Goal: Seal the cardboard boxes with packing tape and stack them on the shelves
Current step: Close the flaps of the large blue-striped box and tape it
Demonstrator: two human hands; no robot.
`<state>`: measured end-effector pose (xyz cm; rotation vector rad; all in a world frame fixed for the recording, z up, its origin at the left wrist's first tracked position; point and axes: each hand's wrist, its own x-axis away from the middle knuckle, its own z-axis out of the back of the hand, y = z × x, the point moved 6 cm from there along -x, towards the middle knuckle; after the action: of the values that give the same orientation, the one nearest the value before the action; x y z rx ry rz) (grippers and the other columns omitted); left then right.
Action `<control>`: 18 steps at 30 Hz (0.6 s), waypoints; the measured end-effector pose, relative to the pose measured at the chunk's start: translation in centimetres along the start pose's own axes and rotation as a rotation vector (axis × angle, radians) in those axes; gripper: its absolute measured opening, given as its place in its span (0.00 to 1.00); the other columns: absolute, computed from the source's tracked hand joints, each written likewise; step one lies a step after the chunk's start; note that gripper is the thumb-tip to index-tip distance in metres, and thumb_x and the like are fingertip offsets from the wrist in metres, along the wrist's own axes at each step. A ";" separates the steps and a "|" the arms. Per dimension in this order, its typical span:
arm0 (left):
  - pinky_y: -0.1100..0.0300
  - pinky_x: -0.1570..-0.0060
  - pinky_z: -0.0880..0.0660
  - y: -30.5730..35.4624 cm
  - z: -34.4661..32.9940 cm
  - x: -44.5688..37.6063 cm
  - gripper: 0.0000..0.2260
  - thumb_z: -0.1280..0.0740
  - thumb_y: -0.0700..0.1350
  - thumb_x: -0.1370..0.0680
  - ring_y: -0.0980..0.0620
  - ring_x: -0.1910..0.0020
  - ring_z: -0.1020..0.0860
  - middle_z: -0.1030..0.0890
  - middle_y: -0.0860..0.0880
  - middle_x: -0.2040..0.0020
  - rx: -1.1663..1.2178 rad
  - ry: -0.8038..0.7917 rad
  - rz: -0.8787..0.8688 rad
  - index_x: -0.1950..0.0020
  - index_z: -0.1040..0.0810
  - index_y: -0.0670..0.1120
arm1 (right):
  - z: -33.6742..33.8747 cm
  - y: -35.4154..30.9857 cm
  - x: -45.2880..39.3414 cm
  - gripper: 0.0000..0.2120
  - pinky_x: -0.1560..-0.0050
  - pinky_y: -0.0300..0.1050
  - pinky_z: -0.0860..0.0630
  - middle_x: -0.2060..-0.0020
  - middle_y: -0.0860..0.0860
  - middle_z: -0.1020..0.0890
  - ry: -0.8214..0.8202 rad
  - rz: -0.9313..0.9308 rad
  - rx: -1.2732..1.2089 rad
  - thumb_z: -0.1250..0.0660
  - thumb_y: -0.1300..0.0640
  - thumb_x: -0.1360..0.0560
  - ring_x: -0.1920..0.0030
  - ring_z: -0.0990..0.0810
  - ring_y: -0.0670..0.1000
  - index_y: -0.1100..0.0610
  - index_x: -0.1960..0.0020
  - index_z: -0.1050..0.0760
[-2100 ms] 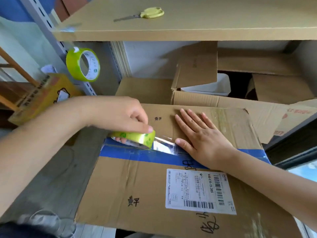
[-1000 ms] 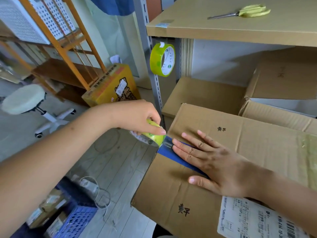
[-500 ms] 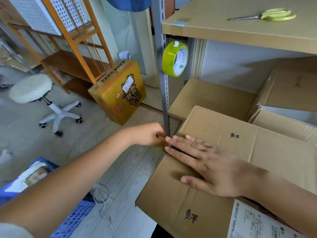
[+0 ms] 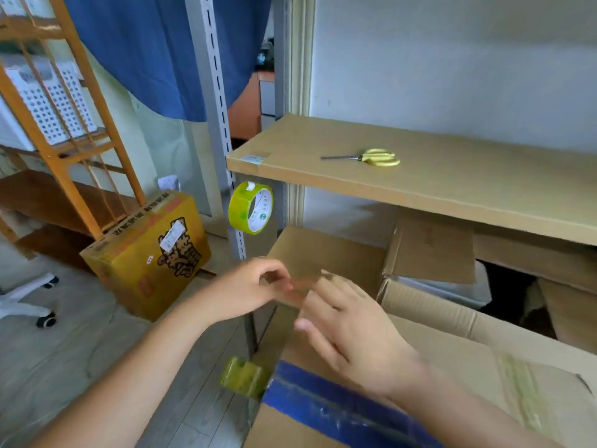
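The brown cardboard box (image 4: 403, 367) with a blue tape strip lies at the shelf's foot, a green tape roll (image 4: 244, 376) hanging off its left edge. Above it the right hand (image 4: 352, 331) is spread open; the left hand (image 4: 248, 291) has curled fingers — whether it holds anything is blurred. Yellow-handled scissors (image 4: 371, 157) rest on the cardboard-covered shelf board (image 4: 452, 182).

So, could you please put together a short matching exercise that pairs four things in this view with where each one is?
Things:
1. scissors
2. hanging tape roll
3. second tape roll
4. yellow printed box

Places:
A. standing on the floor, left of the shelf unit
B. hanging at the near box's left end, beside the blue strip
C. lying on top of the shelf board
D. hung on the grey upright, just under the shelf board

Pairs: 1-C, 2-D, 3-B, 4-A
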<state>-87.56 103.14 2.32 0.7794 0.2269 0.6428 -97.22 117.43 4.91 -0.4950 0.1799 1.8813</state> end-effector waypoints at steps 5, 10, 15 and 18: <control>0.59 0.48 0.25 5.7 2.3 -2.9 0.07 0.36 0.49 0.19 0.56 0.52 0.20 0.17 0.56 0.55 0.112 0.200 -0.030 0.54 0.18 0.54 | 10.1 10.3 -6.9 0.11 0.63 0.47 0.25 0.49 0.50 0.20 0.506 -0.475 0.129 0.38 0.63 0.23 0.53 0.21 0.57 0.55 0.46 0.21; 0.63 0.50 0.26 6.0 2.2 -2.4 0.08 0.37 0.48 0.18 0.63 0.53 0.21 0.18 0.60 0.56 0.126 0.211 -0.036 0.53 0.19 0.55 | 11.0 19.4 -12.1 0.18 0.41 0.48 0.24 0.39 0.56 0.21 -0.047 -0.727 0.118 0.42 0.67 0.22 0.41 0.22 0.58 0.57 0.37 0.21; 0.62 0.47 0.26 0.6 1.6 1.1 0.07 0.35 0.46 0.19 0.60 0.51 0.20 0.17 0.54 0.54 0.170 0.105 0.060 0.52 0.18 0.51 | 11.4 20.4 -14.0 0.16 0.48 0.41 0.25 0.42 0.56 0.19 -0.356 -0.695 0.499 0.42 0.53 0.18 0.43 0.20 0.57 0.61 0.40 0.21; 0.66 0.46 0.27 -2.2 -0.3 3.4 0.06 0.35 0.50 0.18 0.62 0.49 0.20 0.16 0.57 0.50 0.140 -0.059 0.130 0.48 0.19 0.54 | 11.2 21.3 -13.8 0.18 0.61 0.41 0.29 0.58 0.56 0.21 -0.528 -0.694 0.694 0.42 0.49 0.19 0.51 0.20 0.57 0.63 0.53 0.22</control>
<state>-83.99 104.23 0.69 0.9522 0.1696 0.7315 -115.78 101.83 18.43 0.3841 0.2512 1.1062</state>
